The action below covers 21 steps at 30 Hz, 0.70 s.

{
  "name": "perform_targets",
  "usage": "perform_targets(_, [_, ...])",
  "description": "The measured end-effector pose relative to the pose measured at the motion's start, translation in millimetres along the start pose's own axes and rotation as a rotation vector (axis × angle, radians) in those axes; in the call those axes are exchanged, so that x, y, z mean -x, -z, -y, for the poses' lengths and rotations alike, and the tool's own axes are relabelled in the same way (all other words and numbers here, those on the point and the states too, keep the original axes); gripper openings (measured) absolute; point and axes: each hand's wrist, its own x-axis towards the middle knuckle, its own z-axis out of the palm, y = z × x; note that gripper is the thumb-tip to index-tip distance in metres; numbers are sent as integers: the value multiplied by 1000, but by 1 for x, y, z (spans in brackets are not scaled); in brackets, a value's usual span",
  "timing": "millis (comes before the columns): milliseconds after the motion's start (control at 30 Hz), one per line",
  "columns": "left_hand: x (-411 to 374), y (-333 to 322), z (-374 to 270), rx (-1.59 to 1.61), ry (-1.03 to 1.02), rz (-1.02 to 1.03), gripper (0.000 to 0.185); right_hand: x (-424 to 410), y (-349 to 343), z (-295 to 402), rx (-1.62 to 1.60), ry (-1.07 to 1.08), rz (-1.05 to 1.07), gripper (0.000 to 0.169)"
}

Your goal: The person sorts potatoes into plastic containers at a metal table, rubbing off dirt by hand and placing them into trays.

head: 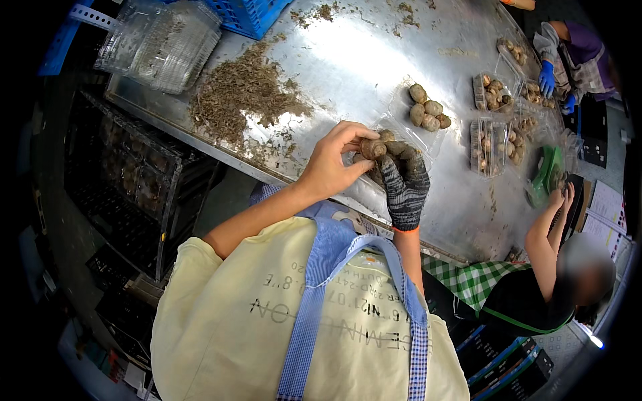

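Observation:
Bare fingers of my left hand (333,160) pinch a small brown ringed root, likely a taro corm (372,149). My right hand (409,185), in a grey-black knit glove with an orange cuff, meets the same corm with its thumb and fingertips. More corms lie just below my hands, largely covered by them. Beyond the glove, an open clear plastic clamshell (432,146) is spread on the metal table (346,60). Several more corms (430,108) sit together in its far part.
Brown fibrous debris (241,90) is heaped left of my hands. Stacked clear clamshells (165,50) and a blue crate (243,15) stand behind it. Filled clamshells (489,145) line the right side. One co-worker (531,280) handles a green scale-like item (546,170); another wears blue gloves (546,77).

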Motion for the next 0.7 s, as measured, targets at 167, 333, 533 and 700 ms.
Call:
perform_targets(167, [0,4,-7,-337,-184,-52,36,-4,0,4,207,31,-5,18])
perform_targets(333, [1,7,-12,-441,-275,-26,36,-6,6,20,307,131,38,16])
perform_targets(533, [0,5,-12,-522,-298,-88,39,-8,-4,20,332,228,-14,10])
perform_targets(700, [-13,18,-6,-13,21,-243,37,6,-22,17,211,236,158,10])
